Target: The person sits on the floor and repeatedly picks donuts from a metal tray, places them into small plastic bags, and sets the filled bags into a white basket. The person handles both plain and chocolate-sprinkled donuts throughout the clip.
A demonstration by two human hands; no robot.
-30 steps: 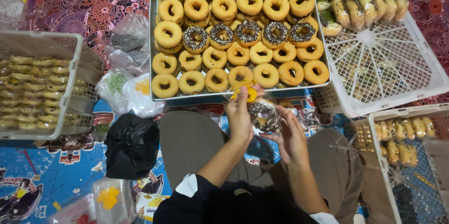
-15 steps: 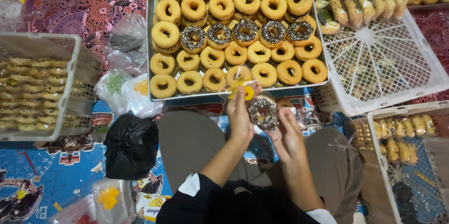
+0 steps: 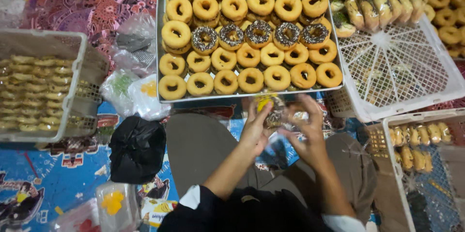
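Note:
My left hand (image 3: 254, 126) and my right hand (image 3: 308, 128) meet in front of me, just below a metal tray of doughnuts (image 3: 167, 97). Between them they hold a clear plastic wrapper (image 3: 275, 114) with a dark sprinkled doughnut and a yellow patch inside. Both hands pinch the wrapper's edges. The tray carries many plain golden doughnuts (image 3: 250, 79) and one row of chocolate-sprinkled doughnuts (image 3: 258, 34). My knees in grey trousers (image 3: 198, 147) lie under the hands.
A grey crate of wrapped pastries (image 3: 77, 91) stands at the left. A white crate (image 3: 402, 67) with wrapped items sits at the right, another crate (image 3: 387, 140) below it. A black plastic bag (image 3: 136, 147) and clear bags (image 3: 131, 91) lie on the patterned mat.
The wrapped doughnut has been turned and drawn closer between my hands, and the right hand's fingers have shifted over the wrapper. The view has tilted slightly.

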